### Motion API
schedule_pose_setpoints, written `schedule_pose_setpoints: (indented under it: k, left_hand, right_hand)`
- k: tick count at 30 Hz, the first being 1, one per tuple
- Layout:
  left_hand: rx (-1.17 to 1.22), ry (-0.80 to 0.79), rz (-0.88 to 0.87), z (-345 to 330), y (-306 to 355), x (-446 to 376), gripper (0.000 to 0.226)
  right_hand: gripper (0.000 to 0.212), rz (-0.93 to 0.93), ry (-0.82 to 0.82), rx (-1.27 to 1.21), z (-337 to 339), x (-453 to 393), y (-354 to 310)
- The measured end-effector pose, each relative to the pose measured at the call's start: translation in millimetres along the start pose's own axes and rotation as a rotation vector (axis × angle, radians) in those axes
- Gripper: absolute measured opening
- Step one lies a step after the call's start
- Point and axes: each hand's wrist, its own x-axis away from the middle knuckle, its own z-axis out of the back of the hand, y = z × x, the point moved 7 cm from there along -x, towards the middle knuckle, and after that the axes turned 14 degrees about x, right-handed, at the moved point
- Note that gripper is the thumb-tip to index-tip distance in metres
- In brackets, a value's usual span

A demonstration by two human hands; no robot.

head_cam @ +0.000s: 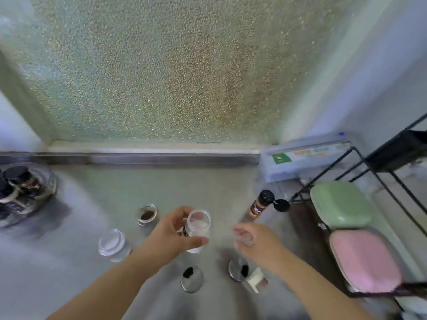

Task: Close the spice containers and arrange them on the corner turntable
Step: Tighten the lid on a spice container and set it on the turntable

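The left hand [172, 232] grips an open jar [198, 227]. The blurred right hand [251, 241] seems to pinch a clear lid [245, 239]. Seat it level, then twist.

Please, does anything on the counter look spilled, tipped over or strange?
No spill shows. Several containers stand open: the brown-spice jar, the white-powder jar held by the left hand, and the shaker bottle with its flip cap hanging open. Two metal lids lie loose.

A turntable [47, 181] carrying jars is sitting at the frame's left edge; an open jar [147, 214] is standing centre, a shaker bottle [260, 204] further right.
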Motion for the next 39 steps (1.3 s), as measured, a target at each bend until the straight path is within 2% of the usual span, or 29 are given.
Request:
schedule_pose_setpoints:
  k: [6, 9, 13, 18, 20, 24, 26, 28, 30, 33, 39]
  left_hand:
    - [-0.044, -0.058, 0.045, -45, -25, -9, 0.044]
    - [-0.083, -0.062, 0.052, -59, -34, -13, 0.041]
    - [-0.114, -0.074, 0.071, -75, -44, -17, 0.045]
    - [-0.131, -0.082, 0.099, -87, -52, -18, 0.044]
    - [-0.143, -0.087, 0.093, -90, -49, -17, 0.042]
    - [-0.173, -0.069, 0.049, -88, -28, -15, 0.044]
    - [-0.204, -0.055, 0.004, -87, -10, -13, 0.043]
    - [-0.216, -0.039, -0.037, -87, 10, -9, 0.043]
    - [-0.226, -0.027, -0.078, -86, 31, -3, 0.044]
    - [-0.309, -0.019, -0.144, -80, 61, 8, 0.046]
    - [-0.383, 0.128, -0.240, -47, 99, 36, 0.045]
  right_hand:
    - [0.044, -0.083, -0.075, 0.125, -19, 19, 64]
    - [0.050, -0.033, -0.123, 0.251, -28, 30, 75]
    - [0.069, -0.078, -0.196, 0.297, -40, 46, 82]
    - [0.056, -0.097, -0.158, 0.261, -56, 46, 86]
    - [0.051, -0.134, -0.088, 0.180, -46, 42, 89]
    - [0.044, -0.192, 0.229, -0.196, 22, 34, 81]
    - [0.045, -0.106, 0.295, -0.363, 61, 31, 58]
    - [0.048, 0.043, 0.265, -0.434, 93, 31, 23]
    - [0.055, 0.198, 0.179, -0.358, 113, 33, -16]
    - [0.061, 0.323, 0.105, -0.178, 132, 40, -60]
    - [0.048, 0.446, 0.049, -0.005, 156, 49, -114]
